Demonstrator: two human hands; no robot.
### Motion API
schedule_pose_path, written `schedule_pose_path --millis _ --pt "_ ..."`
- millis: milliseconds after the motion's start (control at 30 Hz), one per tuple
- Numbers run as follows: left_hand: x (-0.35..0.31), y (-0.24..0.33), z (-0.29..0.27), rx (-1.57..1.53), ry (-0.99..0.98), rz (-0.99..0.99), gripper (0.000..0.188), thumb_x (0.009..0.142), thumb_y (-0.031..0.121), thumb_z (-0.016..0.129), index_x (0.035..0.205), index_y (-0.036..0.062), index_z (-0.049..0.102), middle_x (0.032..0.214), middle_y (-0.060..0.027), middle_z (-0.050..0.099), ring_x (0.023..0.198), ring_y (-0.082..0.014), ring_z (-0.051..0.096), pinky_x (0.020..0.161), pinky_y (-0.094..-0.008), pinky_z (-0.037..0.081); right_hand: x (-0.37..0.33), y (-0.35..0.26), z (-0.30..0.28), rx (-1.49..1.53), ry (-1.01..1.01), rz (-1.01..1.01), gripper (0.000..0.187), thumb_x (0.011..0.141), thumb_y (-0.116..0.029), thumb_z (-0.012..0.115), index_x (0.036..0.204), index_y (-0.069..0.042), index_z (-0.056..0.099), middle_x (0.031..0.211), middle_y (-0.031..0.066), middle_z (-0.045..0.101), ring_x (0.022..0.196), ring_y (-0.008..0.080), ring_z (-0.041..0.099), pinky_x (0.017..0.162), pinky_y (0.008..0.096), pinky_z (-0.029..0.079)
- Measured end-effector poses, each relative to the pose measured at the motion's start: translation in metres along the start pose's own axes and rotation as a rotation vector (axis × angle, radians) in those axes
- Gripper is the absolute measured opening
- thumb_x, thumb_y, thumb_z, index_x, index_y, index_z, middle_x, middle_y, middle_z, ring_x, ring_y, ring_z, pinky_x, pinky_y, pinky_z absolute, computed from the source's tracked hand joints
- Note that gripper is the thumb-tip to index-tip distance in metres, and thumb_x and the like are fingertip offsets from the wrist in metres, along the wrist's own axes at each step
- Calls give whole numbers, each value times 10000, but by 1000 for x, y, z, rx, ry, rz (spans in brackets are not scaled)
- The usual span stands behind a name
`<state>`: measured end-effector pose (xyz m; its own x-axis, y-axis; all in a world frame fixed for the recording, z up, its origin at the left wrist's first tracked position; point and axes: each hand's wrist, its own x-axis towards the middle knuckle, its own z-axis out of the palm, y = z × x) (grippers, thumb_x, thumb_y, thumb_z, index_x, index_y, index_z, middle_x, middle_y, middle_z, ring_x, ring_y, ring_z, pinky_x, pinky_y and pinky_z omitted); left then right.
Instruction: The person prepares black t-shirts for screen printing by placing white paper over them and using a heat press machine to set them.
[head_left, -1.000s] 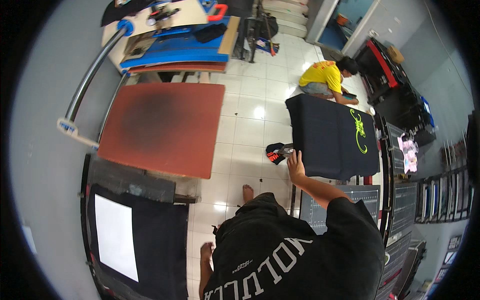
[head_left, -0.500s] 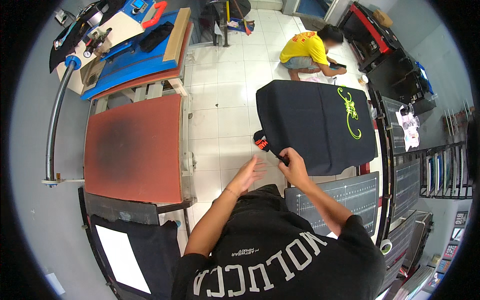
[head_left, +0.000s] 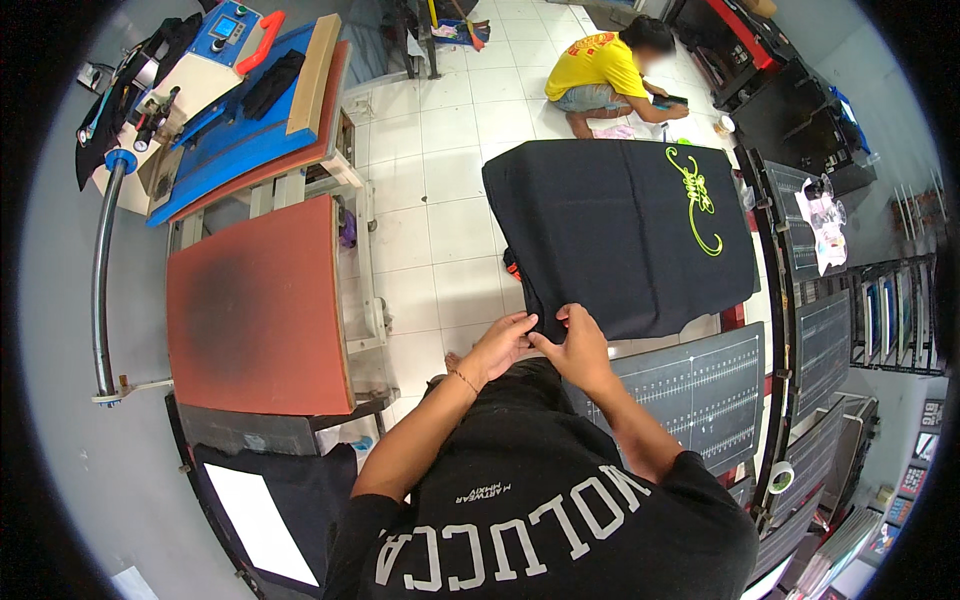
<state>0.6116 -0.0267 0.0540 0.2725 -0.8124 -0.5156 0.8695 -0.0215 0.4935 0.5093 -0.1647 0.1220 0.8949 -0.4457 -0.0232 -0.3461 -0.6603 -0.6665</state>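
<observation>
A black cloth [head_left: 610, 240] lies spread over a board in front of me, to the right. Neon green ornamental lettering runs near its right side. Both my hands are at the cloth's near left corner, close together. The fingers of my left hand [head_left: 497, 347] are closed on the edge there. Beside it, my right hand [head_left: 578, 352] pinches the same corner between thumb and fingers. An orange-and-black piece [head_left: 511, 264] shows partly from behind the cloth's left edge.
At left stand a red-brown press pad [head_left: 255, 305] and a blue heat press [head_left: 225, 130]. A marked grey board [head_left: 690, 390] is at my right, along a dark rail with a tape roll [head_left: 781, 477]. A person in yellow [head_left: 595, 75] crouches beyond the cloth.
My left hand has moved from open air to the cloth's corner and closed on it. My right hand stays at that corner. The whole view has shifted slightly.
</observation>
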Motion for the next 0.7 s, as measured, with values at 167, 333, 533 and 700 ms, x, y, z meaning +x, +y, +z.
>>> schedule_pose_path --millis 167,333,533,700 --pt "7 -16 -15 101 62 63 152 971 241 608 963 92 575 849 19 545 808 -73 563 766 -309 524 5 3 -3 -58 4 122 244 842 -219 660 955 -29 556 823 207 665 759 396 659 691 488 507" --pt "-3 1 -16 1153 701 537 607 848 127 671 1378 -23 416 1280 -255 496 1193 -332 520 967 -387 445 48 -13 -63 106 421 53 92 868 -38 565 958 -19 566 789 213 647 718 418 639 653 472 504" --pt "-27 135 74 1405 508 1237 830 686 2 757 1430 131 411 1459 -203 363 1366 -394 335 1100 -484 269 75 -111 -107 104 30 -821 237 745 23 613 972 -7 552 883 179 630 776 382 629 689 437 514" --pt "-50 153 43 1301 387 1417 332 707 -11 693 1019 103 669 1027 -75 680 1020 -299 616 899 -412 433 67 -205 -157 336 -252 -1093 214 722 -58 631 922 -32 561 761 128 616 639 320 627 598 393 520"
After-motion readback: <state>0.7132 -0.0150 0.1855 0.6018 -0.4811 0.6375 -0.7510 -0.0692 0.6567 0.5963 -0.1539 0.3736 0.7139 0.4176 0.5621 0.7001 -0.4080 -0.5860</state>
